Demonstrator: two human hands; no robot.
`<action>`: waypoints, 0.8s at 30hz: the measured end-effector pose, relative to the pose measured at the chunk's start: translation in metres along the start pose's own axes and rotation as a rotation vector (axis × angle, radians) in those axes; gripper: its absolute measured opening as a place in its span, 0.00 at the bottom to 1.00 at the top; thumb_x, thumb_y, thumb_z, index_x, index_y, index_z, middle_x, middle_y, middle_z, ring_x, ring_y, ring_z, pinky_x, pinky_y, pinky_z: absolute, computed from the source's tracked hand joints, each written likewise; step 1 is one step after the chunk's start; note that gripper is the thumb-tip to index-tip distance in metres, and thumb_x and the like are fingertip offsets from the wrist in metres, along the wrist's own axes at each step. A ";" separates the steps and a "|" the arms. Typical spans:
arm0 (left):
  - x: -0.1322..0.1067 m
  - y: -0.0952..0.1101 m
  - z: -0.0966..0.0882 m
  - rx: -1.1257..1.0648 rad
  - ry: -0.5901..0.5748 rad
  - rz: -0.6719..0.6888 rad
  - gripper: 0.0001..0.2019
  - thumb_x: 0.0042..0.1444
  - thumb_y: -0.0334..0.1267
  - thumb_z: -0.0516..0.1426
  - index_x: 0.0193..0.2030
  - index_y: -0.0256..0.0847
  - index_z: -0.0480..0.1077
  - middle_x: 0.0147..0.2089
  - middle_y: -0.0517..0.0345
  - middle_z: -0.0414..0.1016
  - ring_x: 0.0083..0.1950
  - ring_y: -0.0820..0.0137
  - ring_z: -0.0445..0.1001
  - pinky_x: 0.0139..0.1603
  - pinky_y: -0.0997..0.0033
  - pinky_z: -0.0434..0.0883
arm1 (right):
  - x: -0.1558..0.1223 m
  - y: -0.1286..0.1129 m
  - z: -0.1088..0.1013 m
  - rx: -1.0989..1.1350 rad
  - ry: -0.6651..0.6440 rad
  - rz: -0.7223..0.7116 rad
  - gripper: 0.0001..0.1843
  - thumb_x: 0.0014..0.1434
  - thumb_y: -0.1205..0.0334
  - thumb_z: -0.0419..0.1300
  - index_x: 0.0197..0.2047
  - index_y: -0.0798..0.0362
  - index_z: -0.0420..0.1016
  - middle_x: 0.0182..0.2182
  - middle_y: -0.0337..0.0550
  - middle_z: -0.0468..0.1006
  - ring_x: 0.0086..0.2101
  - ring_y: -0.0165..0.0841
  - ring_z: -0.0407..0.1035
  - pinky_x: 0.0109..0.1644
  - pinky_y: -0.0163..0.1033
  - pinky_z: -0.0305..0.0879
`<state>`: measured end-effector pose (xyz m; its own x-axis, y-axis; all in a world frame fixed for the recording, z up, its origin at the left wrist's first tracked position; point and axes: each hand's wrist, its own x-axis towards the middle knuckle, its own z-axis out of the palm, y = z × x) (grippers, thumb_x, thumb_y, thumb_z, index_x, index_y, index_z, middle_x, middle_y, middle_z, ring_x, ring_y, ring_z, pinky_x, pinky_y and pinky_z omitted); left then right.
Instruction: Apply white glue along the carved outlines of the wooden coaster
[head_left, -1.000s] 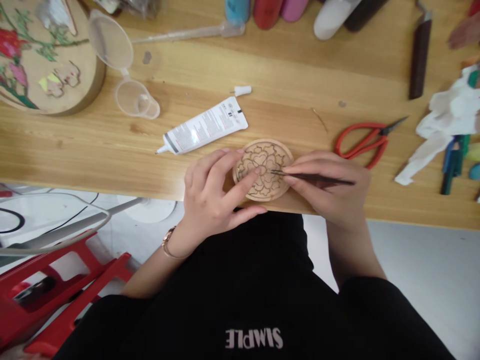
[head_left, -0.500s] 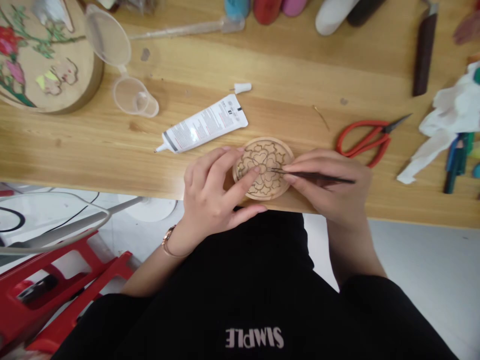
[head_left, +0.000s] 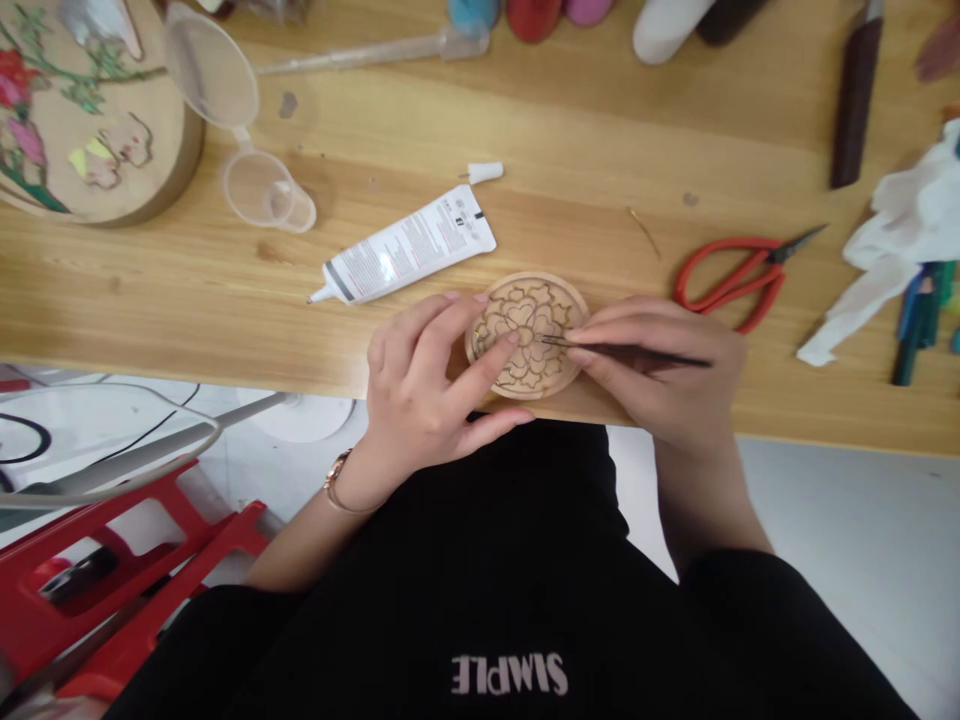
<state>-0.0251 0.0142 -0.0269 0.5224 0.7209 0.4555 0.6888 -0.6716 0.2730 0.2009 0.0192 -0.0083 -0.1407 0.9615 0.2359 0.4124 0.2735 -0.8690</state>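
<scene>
A small round wooden plaque (head_left: 529,300) lies at the front edge of the table. Thin metallic outlines on its face form a flower pattern with heart-shaped petals. My left hand (head_left: 435,375) holds the plaque from its left side, one fingertip pressed on its face near the centre and other fingers at the rim. My right hand (head_left: 664,365) is closed on dark tweezers (head_left: 637,353), whose tips meet the pattern right of the centre. Behind the plaque lies a white glue tube (head_left: 412,248), nozzle uncovered and pointing left, with its white cap (head_left: 486,172) just beyond it.
Red-handled scissors (head_left: 731,275) lie right of my right hand, near a short gold wire (head_left: 643,232). A clear lidded cup (head_left: 259,190), a pipette (head_left: 375,53) and a larger painted wooden disc (head_left: 150,180) are at the left. Crumpled tissue (head_left: 904,220) and a dark-handled tool (head_left: 856,100) lie right.
The view has shifted very slightly. Both hands, the plaque and the tweezers keep nearly the same places.
</scene>
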 end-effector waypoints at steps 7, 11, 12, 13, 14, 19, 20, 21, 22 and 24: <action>-0.002 0.000 0.001 -0.039 -0.006 -0.029 0.30 0.56 0.62 0.58 0.59 0.47 0.69 0.60 0.47 0.67 0.60 0.53 0.66 0.59 0.53 0.65 | 0.000 0.000 -0.001 0.008 -0.012 0.000 0.09 0.53 0.68 0.69 0.38 0.47 0.83 0.33 0.37 0.83 0.34 0.30 0.77 0.39 0.36 0.75; -0.002 0.000 0.002 -0.037 -0.007 -0.037 0.29 0.57 0.63 0.57 0.59 0.49 0.68 0.60 0.48 0.67 0.60 0.54 0.66 0.60 0.53 0.65 | 0.000 0.000 -0.001 0.006 -0.007 0.003 0.08 0.53 0.67 0.69 0.38 0.46 0.83 0.33 0.36 0.83 0.34 0.30 0.77 0.39 0.36 0.76; -0.002 0.000 0.001 -0.032 -0.005 -0.034 0.29 0.57 0.63 0.57 0.59 0.49 0.68 0.60 0.48 0.67 0.60 0.54 0.66 0.60 0.53 0.65 | 0.000 0.000 0.000 0.006 -0.007 0.006 0.08 0.54 0.67 0.69 0.37 0.46 0.83 0.33 0.37 0.83 0.34 0.30 0.77 0.39 0.37 0.76; -0.002 0.000 0.001 -0.026 -0.004 -0.031 0.28 0.57 0.63 0.56 0.58 0.49 0.68 0.60 0.48 0.67 0.60 0.54 0.66 0.60 0.53 0.65 | 0.000 0.000 0.000 0.005 -0.008 0.011 0.07 0.54 0.66 0.69 0.37 0.46 0.83 0.33 0.37 0.83 0.34 0.30 0.77 0.39 0.37 0.76; -0.001 0.000 0.001 -0.019 -0.004 -0.028 0.28 0.57 0.63 0.56 0.58 0.48 0.69 0.59 0.48 0.67 0.60 0.54 0.66 0.60 0.53 0.65 | 0.000 0.000 0.000 0.004 -0.007 0.016 0.07 0.54 0.66 0.68 0.37 0.46 0.83 0.33 0.37 0.83 0.34 0.31 0.77 0.39 0.37 0.76; 0.000 0.000 0.000 0.032 0.000 0.002 0.27 0.59 0.63 0.54 0.55 0.45 0.70 0.58 0.46 0.67 0.59 0.54 0.67 0.58 0.53 0.68 | 0.001 0.000 -0.001 0.012 -0.014 0.001 0.07 0.54 0.66 0.69 0.37 0.47 0.83 0.33 0.37 0.83 0.34 0.30 0.77 0.39 0.37 0.76; 0.000 0.000 0.000 0.036 -0.003 -0.005 0.27 0.59 0.63 0.54 0.55 0.47 0.70 0.58 0.47 0.67 0.59 0.55 0.67 0.58 0.53 0.68 | 0.001 0.001 -0.001 0.011 -0.015 -0.002 0.07 0.54 0.66 0.69 0.37 0.47 0.83 0.33 0.37 0.83 0.34 0.30 0.77 0.39 0.37 0.76; 0.000 0.000 0.000 0.037 -0.009 -0.018 0.26 0.59 0.63 0.53 0.56 0.49 0.69 0.58 0.48 0.67 0.60 0.55 0.66 0.58 0.53 0.68 | 0.001 0.001 -0.001 0.009 -0.016 -0.003 0.07 0.54 0.66 0.69 0.37 0.47 0.83 0.33 0.37 0.83 0.34 0.30 0.77 0.39 0.36 0.76; 0.000 0.000 0.000 0.036 -0.018 -0.031 0.25 0.60 0.63 0.53 0.56 0.51 0.68 0.59 0.50 0.67 0.60 0.56 0.66 0.59 0.53 0.68 | 0.000 0.001 -0.001 0.008 -0.016 -0.005 0.07 0.54 0.66 0.69 0.37 0.47 0.83 0.33 0.37 0.83 0.34 0.30 0.77 0.39 0.36 0.76; 0.000 0.001 0.000 0.033 -0.028 -0.041 0.24 0.60 0.62 0.52 0.57 0.52 0.67 0.59 0.50 0.67 0.61 0.57 0.65 0.59 0.53 0.67 | 0.000 0.001 -0.001 0.007 -0.014 -0.009 0.07 0.54 0.67 0.69 0.37 0.47 0.83 0.33 0.37 0.83 0.34 0.30 0.77 0.39 0.36 0.76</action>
<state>-0.0250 0.0134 -0.0267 0.5066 0.7526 0.4207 0.7258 -0.6356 0.2630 0.2019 0.0195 -0.0090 -0.1570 0.9587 0.2372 0.4049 0.2816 -0.8699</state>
